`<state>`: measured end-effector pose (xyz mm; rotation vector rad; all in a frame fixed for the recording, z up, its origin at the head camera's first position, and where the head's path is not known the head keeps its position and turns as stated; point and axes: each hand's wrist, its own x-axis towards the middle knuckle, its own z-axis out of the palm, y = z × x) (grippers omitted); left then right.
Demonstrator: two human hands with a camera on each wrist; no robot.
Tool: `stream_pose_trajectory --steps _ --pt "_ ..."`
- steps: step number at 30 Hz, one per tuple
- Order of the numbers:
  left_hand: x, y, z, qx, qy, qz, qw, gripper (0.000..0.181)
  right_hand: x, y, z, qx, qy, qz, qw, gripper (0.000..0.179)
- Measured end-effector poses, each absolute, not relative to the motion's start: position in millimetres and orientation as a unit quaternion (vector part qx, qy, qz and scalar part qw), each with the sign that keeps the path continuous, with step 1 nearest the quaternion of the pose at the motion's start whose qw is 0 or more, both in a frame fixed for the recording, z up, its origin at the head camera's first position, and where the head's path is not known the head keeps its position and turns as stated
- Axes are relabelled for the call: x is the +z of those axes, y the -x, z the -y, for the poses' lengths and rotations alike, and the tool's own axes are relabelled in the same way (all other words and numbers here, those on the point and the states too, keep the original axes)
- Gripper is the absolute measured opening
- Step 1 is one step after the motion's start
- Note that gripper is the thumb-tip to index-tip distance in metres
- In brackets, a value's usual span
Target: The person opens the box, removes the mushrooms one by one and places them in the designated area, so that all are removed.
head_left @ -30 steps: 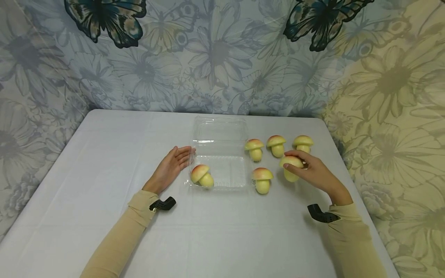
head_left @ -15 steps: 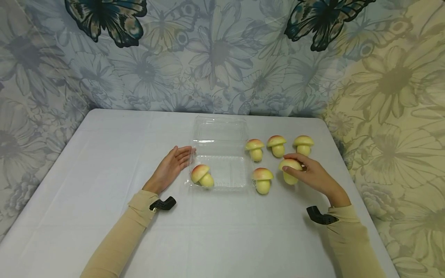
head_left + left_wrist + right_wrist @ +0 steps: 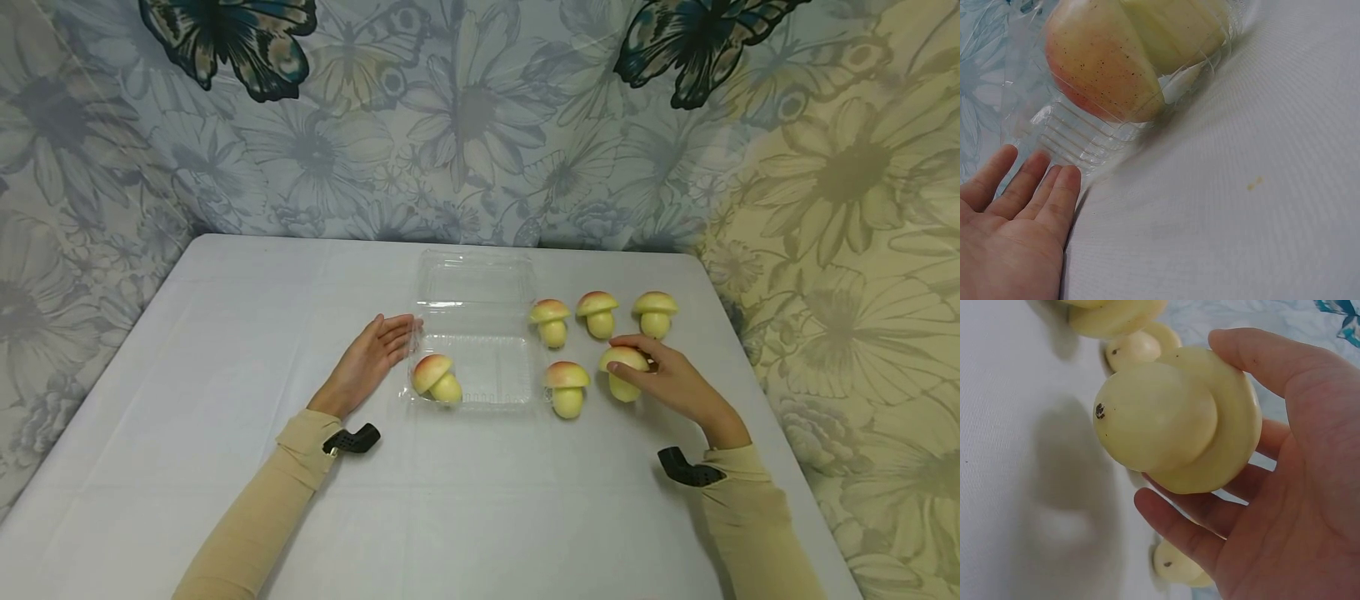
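Observation:
My right hand [image 3: 671, 377] holds a toy mushroom [image 3: 624, 377] by its cap between thumb and fingers. In the right wrist view that mushroom [image 3: 1154, 419] points its pale yellow stem at the table, its shadow falling apart from it. My left hand [image 3: 367, 358] lies on its side with fingers extended, fingertips at the left edge of a clear plastic clamshell container [image 3: 495, 371]. The container stands with its lid [image 3: 472, 279] folded back. A red-and-yellow mushroom [image 3: 435, 379] lies tilted in its front left corner, seen close in the left wrist view.
Several more mushrooms stand to the right of the container: one in front [image 3: 567, 389], and a back row with a left one [image 3: 551, 322], a middle one [image 3: 597, 314] and a right one [image 3: 656, 314]. A white cloth [image 3: 480, 500] covers the table, with patterned walls behind.
My right hand has shifted slightly left and towards me, carrying the held mushroom. The left hand, the container and the other mushrooms stay in place.

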<state>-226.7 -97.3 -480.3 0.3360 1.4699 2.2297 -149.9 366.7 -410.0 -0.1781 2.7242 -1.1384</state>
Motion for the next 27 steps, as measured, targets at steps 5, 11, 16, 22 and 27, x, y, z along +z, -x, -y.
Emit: stream_pose_trajectory --steps 5,11,16,22,27 --pt "-480.2 226.7 97.5 0.806 -0.122 -0.534 0.224 0.068 -412.7 149.8 -366.9 -0.387 0.058 -0.916 0.090 0.050" --pt "-479.2 226.5 97.3 0.803 -0.126 -0.537 0.225 0.069 -414.8 149.2 -366.5 -0.390 0.055 -0.914 0.095 0.050" --pt "-479.3 226.8 98.0 0.804 -0.131 -0.534 0.227 0.069 -415.5 148.9 -366.7 -0.387 0.050 -0.915 0.102 0.051" --pt "-479.4 225.7 98.2 0.805 -0.132 -0.532 0.226 0.068 -416.6 148.8 -366.3 -0.388 0.052 -0.914 0.106 0.051" --pt "-479.6 225.6 98.0 0.805 -0.134 -0.533 0.223 0.067 -417.0 149.1 -365.5 -0.388 0.050 -0.914 0.110 0.051"
